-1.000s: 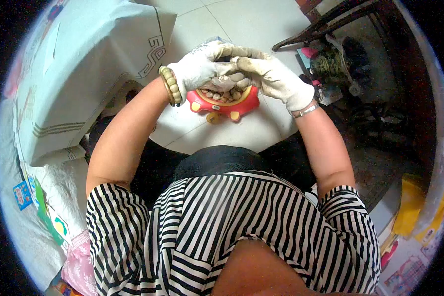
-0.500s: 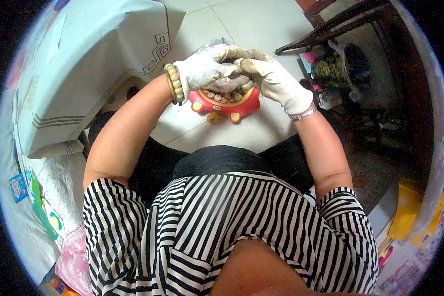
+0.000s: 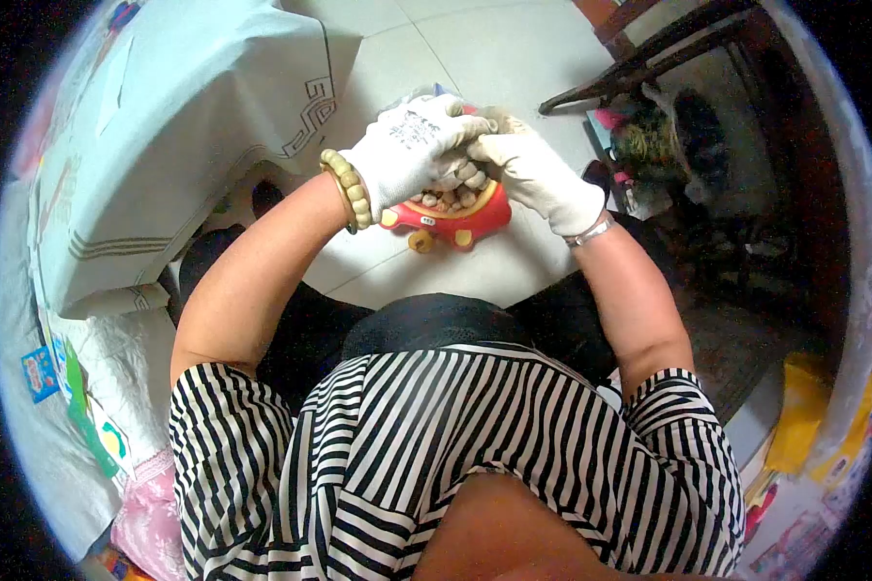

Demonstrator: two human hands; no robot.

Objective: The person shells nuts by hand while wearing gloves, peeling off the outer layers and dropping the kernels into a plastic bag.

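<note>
My left hand (image 3: 412, 145), in a white knit glove with a bead bracelet at the wrist, reaches in with its fingers bent towards the other hand. My right hand (image 3: 533, 169), gloved the same way, meets it fingertip to fingertip. Both are pinched closed, and I cannot tell what is between them. Just below them sits a red container with a yellow rim (image 3: 446, 228), partly covered by the hands. Small round pale-grey lumps (image 3: 446, 200) lie in it. Behind my left hand shows a bit of clear plastic (image 3: 417, 94).
Pale tiles make up the floor (image 3: 455, 48). To the left hangs a light cloth with a dark border pattern (image 3: 213, 97). Dark wooden furniture (image 3: 669, 58) stands at the right, with assorted items beneath it. A yellow bag (image 3: 799, 412) is at lower right.
My left hand has turned so that the printed back of its glove shows, and its wrist has moved slightly down. My right hand has shifted a little, fingertips still against the left.
</note>
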